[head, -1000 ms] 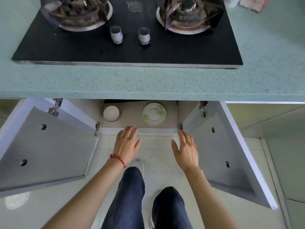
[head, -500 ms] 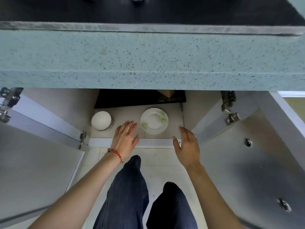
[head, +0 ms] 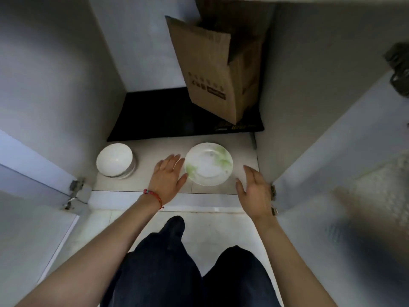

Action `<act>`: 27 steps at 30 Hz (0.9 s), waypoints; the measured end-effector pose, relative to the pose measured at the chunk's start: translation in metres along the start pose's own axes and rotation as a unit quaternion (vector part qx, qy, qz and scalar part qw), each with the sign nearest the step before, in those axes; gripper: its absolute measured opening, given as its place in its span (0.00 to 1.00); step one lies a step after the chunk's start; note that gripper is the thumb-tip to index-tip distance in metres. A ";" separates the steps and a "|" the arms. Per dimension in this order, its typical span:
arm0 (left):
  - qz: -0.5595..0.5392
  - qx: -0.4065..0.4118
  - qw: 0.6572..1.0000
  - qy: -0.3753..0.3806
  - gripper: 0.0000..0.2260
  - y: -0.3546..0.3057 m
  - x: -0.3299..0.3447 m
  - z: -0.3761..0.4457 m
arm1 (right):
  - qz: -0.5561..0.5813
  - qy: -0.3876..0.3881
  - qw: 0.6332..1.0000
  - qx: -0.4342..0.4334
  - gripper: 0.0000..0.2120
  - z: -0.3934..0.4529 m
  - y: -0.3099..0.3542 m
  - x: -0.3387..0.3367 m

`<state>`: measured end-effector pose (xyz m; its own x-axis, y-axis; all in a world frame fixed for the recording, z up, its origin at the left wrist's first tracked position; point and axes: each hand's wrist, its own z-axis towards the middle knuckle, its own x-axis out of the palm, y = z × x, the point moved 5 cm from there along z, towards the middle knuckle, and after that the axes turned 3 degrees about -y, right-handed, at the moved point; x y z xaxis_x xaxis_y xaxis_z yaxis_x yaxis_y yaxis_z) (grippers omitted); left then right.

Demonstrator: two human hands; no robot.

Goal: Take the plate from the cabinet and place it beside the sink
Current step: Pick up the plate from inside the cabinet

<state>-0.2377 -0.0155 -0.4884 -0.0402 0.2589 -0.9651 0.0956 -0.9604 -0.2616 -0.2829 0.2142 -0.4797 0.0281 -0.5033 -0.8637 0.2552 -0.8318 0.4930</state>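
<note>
A white plate (head: pixel 209 164) with a green leaf pattern lies flat on the cabinet floor (head: pixel 159 151), near its front edge. My left hand (head: pixel 168 176), with a red bracelet at the wrist, is open just left of the plate, its fingertips at the rim. On the other side my right hand (head: pixel 252 189) is open too, palm turned toward the plate, a short gap away. Neither hand holds anything.
An upturned white bowl (head: pixel 115 160) on a small stack sits at the cabinet's front left. A brown cardboard box (head: pixel 218 69) stands on a black mat (head: pixel 159 118) at the back. Both cabinet doors (head: pixel 345 173) hang open at the sides. My legs are below.
The view has dropped below the countertop into the cabinet. Both hands have moved forward past the front edge and now flank the plate.
</note>
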 end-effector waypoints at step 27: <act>-0.047 -0.058 0.997 -0.020 0.22 0.068 0.154 0.073 | -0.001 0.025 1.000 -0.001 0.17 0.083 -0.088 0.158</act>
<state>-0.3099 -0.0486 -0.6541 -0.0943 0.3414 -0.9352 0.2038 -0.9128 -0.3538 -0.3812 0.1880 -0.6511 0.0751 -0.4896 -0.8687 0.2573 -0.8322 0.4912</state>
